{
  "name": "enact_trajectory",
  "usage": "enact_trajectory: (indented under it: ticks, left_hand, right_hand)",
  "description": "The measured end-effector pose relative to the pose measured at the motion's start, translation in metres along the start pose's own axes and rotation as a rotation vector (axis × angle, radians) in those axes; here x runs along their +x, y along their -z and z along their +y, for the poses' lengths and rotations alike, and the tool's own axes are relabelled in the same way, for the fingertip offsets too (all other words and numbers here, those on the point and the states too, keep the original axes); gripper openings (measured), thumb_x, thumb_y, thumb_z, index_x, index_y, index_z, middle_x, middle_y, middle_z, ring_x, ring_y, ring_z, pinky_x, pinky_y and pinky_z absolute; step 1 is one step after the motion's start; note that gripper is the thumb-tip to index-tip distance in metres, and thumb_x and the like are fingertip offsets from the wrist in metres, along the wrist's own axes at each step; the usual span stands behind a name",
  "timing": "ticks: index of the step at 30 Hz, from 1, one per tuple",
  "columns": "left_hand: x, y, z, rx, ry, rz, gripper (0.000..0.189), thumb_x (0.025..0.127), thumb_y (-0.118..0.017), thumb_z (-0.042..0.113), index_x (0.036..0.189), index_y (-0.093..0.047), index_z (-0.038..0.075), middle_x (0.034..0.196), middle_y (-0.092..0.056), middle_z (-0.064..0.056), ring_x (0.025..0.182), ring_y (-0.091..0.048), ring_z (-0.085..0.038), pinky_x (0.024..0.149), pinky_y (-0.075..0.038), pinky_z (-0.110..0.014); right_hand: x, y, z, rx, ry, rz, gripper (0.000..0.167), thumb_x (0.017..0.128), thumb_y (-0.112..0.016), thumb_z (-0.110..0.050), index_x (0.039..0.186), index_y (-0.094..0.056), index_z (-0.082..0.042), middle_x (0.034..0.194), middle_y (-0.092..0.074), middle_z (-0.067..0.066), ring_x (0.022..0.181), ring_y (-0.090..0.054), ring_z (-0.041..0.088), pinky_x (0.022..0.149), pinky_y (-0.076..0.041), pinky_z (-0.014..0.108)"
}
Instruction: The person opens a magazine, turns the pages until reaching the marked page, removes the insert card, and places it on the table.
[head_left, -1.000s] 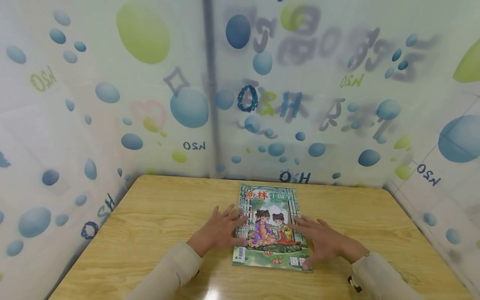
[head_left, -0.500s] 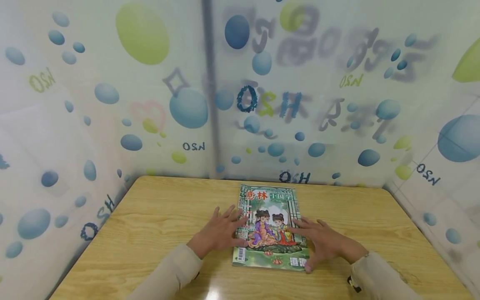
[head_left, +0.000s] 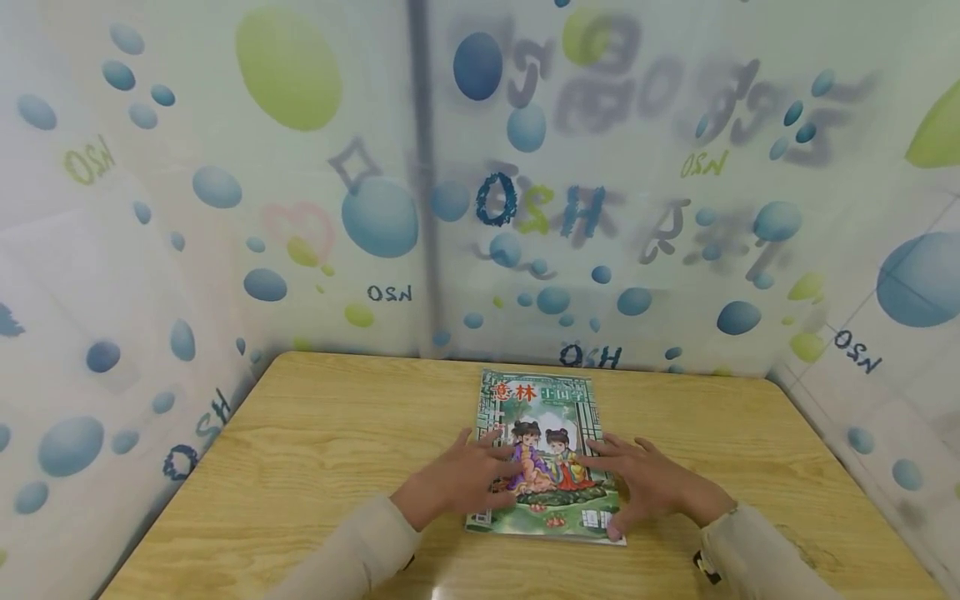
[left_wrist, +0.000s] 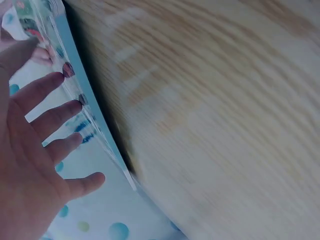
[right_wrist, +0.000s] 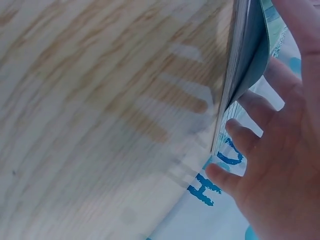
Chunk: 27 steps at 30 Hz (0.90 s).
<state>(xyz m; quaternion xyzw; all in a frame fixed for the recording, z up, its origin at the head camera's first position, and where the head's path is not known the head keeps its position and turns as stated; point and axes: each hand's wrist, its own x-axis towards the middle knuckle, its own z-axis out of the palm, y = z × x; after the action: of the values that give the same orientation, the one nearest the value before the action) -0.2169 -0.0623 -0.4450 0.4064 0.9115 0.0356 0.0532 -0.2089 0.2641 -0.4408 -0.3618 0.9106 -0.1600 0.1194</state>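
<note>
A magazine (head_left: 558,412) with a green cover, red title characters and two drawn figures lies face up on the wooden table. My left hand (head_left: 468,477) rests over its lower left side, fingers spread across the cover. At the right edge is my right hand (head_left: 654,482), fingers spread and fingertips on the cover's margin, thumb by the lower right corner. Seen from the left wrist, the spine (left_wrist: 95,97) runs past my extended fingers. In the right wrist view the cover (right_wrist: 256,62) bows slightly away from the page block beside my fingers.
The wooden table (head_left: 322,433) has rounded far corners. Behind it and at both sides stand pale walls (head_left: 660,108) printed with blue and green bubbles and mirrored H2O lettering. The table's far edge is close behind the magazine.
My left hand has moved to the right, from the magazine's left edge further onto the cover. My right hand has stayed almost where it was, and the magazine lies in the same place.
</note>
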Motion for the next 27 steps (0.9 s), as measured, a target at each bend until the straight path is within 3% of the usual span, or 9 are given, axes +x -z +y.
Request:
enact_trajectory:
  ticks: [3, 9, 15, 21, 27]
  left_hand:
    - [0.002, 0.001, 0.006, -0.023, -0.03, -0.017, 0.052, 0.096, -0.049, 0.061, 0.138, -0.06, 0.032, 0.15, -0.048, 0.001, 0.144, -0.035, -0.029, 0.108, -0.028, -0.068]
    - [0.008, 0.0, 0.017, 0.0, -0.086, 0.012, 0.064, 0.086, -0.049, 0.076, 0.131, -0.066, 0.034, 0.14, -0.056, 0.003, 0.141, -0.04, -0.029, 0.107, -0.03, -0.067]
    - [0.008, 0.001, 0.021, 0.053, -0.083, 0.028, 0.071, 0.077, -0.058, 0.081, 0.13, -0.067, 0.034, 0.133, -0.059, 0.005, 0.139, -0.042, -0.027, 0.109, -0.03, -0.065]
    - [0.007, 0.001, 0.019, 0.057, -0.091, 0.039, 0.068, 0.078, -0.059, 0.079, 0.129, -0.067, 0.033, 0.131, -0.06, 0.005, 0.137, -0.045, -0.027, 0.107, -0.033, -0.064]
    - [0.007, 0.0, 0.014, 0.053, -0.09, 0.039, 0.062, 0.084, -0.055, 0.076, 0.129, -0.067, 0.035, 0.134, -0.059, 0.007, 0.138, -0.044, -0.026, 0.107, -0.035, -0.063]
  right_hand:
    - [0.001, 0.002, -0.001, -0.004, -0.035, -0.014, 0.099, 0.07, -0.076, -0.067, 0.151, -0.045, -0.019, 0.155, -0.036, 0.022, 0.141, -0.023, 0.055, 0.1, -0.016, 0.081]
    - [0.004, 0.007, -0.003, 0.0, -0.085, -0.034, 0.093, 0.073, -0.075, -0.066, 0.149, -0.048, -0.018, 0.154, -0.038, 0.021, 0.142, -0.024, 0.053, 0.1, -0.015, 0.081]
    - [0.006, 0.011, -0.004, 0.001, -0.08, -0.041, 0.091, 0.074, -0.074, -0.066, 0.147, -0.051, -0.017, 0.153, -0.041, 0.022, 0.141, -0.025, 0.055, 0.099, -0.018, 0.081]
    - [0.006, 0.014, -0.003, 0.036, -0.064, -0.039, 0.091, 0.075, -0.076, -0.062, 0.147, -0.05, -0.013, 0.151, -0.042, 0.023, 0.14, -0.026, 0.055, 0.098, -0.019, 0.081]
    - [0.006, 0.015, -0.002, 0.044, -0.1, -0.037, 0.098, 0.073, -0.078, -0.062, 0.15, -0.045, -0.011, 0.154, -0.039, 0.022, 0.142, -0.024, 0.053, 0.101, -0.019, 0.079]
